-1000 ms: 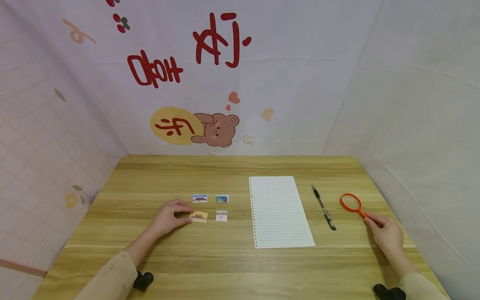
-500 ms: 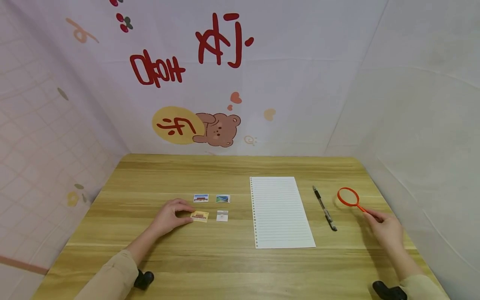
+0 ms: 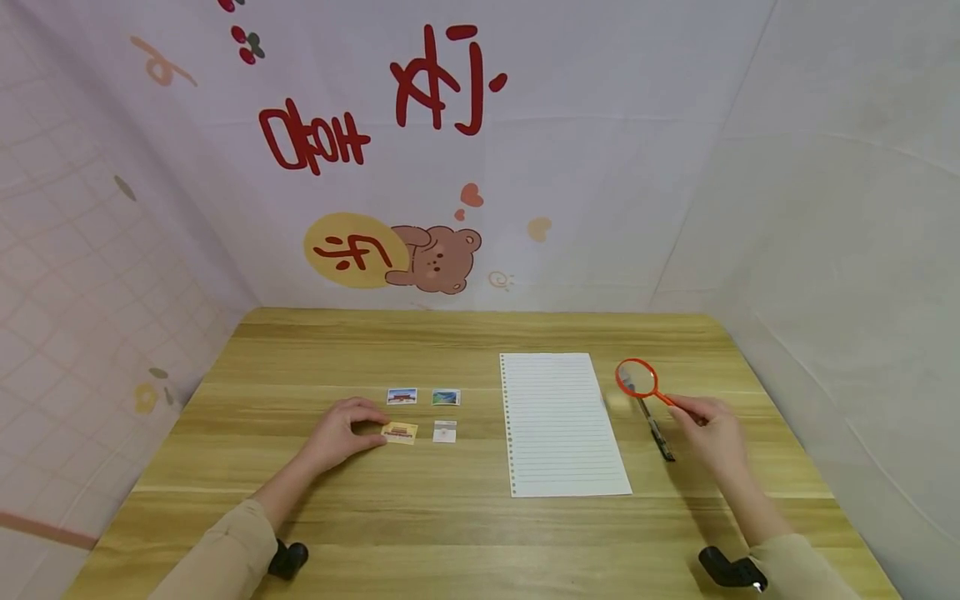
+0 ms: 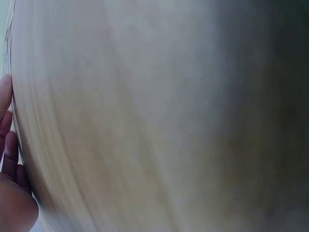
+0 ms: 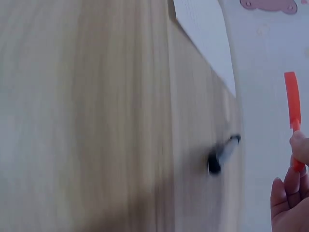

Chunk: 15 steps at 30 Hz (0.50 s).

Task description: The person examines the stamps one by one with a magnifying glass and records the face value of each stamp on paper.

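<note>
In the head view my left hand [image 3: 341, 435] rests on the table, its thumb and forefinger touching the left edge of a yellow stamp [image 3: 400, 432]. Three more stamps lie close by: a red-building stamp [image 3: 402, 397], a green-blue landscape stamp [image 3: 446, 397] and a pale stamp [image 3: 445, 431]. My right hand [image 3: 712, 433] pinches the handle of a red magnifying glass [image 3: 636, 378], held above the table. Its lens overlaps the upper part of a black pen [image 3: 658, 437]. The right wrist view shows the magnifying glass [image 5: 293, 99] edge-on, its handle between thumb and fingers.
A lined sheet of paper [image 3: 562, 425] lies mid-table between the stamps and the pen. Printed cloth [image 3: 600, 150] stands behind the wooden table [image 3: 480, 542] and along both sides. The left wrist view holds mostly blurred tabletop [image 4: 120, 121].
My right hand has raised the magnifying glass and carried it left, from right of the pen to over the pen's upper end. The left hand stays at the yellow stamp.
</note>
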Each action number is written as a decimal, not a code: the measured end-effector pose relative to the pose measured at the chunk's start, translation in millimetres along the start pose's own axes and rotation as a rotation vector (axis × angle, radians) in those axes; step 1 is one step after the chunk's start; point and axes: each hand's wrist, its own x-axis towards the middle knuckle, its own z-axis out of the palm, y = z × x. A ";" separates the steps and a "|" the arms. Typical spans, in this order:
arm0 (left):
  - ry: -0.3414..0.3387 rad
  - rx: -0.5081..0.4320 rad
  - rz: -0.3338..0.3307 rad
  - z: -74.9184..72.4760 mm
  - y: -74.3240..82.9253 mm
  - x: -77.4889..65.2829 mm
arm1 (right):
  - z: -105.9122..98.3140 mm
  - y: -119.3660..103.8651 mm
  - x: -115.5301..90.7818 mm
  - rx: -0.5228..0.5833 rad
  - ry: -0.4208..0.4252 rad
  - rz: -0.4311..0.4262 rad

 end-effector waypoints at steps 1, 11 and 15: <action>0.001 0.004 0.000 -0.1 0.4 0.0 | 5.2 -4.3 0.1 0.008 -0.008 -0.013; -0.007 0.009 0.003 -0.8 2.4 0.9 | 60.6 -43.3 -1.5 0.124 -0.061 -0.038; -0.019 0.009 -0.004 -1.0 0.8 1.3 | 81.7 -57.8 -2.7 0.177 -0.071 -0.079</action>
